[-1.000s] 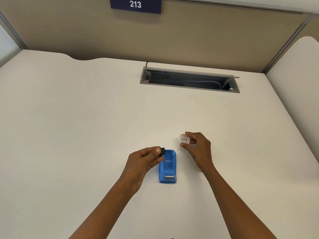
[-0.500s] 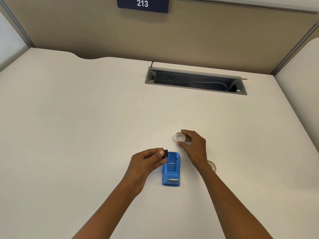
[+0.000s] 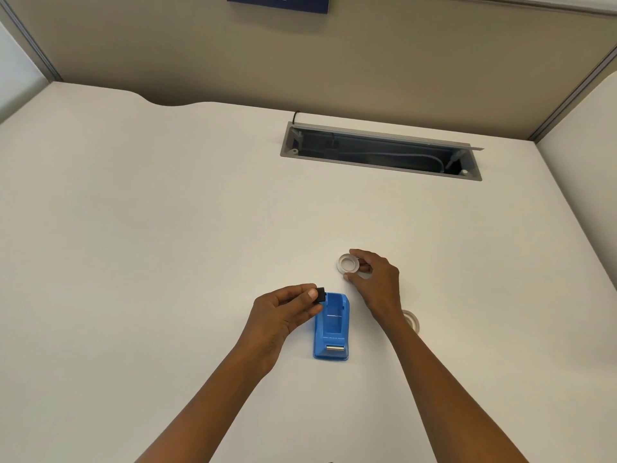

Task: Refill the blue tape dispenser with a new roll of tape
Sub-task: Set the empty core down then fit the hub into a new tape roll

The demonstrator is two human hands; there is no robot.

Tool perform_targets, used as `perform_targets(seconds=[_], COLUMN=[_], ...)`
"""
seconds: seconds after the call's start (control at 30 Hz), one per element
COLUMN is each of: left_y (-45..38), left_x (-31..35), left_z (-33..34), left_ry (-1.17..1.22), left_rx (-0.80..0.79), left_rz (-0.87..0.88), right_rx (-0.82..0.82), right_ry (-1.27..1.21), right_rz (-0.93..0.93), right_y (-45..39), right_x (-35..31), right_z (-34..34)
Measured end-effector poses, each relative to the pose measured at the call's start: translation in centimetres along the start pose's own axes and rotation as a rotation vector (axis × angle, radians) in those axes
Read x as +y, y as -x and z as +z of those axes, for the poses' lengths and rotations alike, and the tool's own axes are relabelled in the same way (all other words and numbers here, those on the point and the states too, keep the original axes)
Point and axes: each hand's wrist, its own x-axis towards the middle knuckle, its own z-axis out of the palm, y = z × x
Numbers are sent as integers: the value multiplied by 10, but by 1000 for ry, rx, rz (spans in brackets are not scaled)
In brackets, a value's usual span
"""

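Observation:
The blue tape dispenser (image 3: 331, 326) lies on the white desk, its roll bay empty and its metal cutter facing me. My left hand (image 3: 285, 312) is just left of its far end and pinches a small black spool core (image 3: 320, 294). My right hand (image 3: 375, 284) is beyond and right of the dispenser, its thumb and fingers around a clear tape roll (image 3: 348, 264) that is at or just above the desk. A second clear tape roll (image 3: 411, 320) lies flat on the desk, partly hidden behind my right forearm.
An open grey cable tray (image 3: 380, 152) with cords inside is sunk into the desk at the back. A beige partition wall with a blue number sign (image 3: 278, 1) rises behind it. A second white desk surface (image 3: 587, 155) adjoins at the right.
My right hand has carried the clear roll slightly left and away from me. The second roll behind my right forearm has come into sight. The view has tilted downward.

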Motion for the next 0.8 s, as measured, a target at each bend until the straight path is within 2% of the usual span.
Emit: perform_targets(seconds=[0.63, 0.8], left_y=[0, 1], left_x=[3, 2], left_z=[-1, -2], left_ry=[-11, -17], left_rx=[-6, -18], left_rz=[20, 25], right_rx=[-23, 34], right_ry=[-41, -88], right_rz=[2, 5], right_y=[3, 11], right_x=[-1, 4], right_z=[-2, -20])
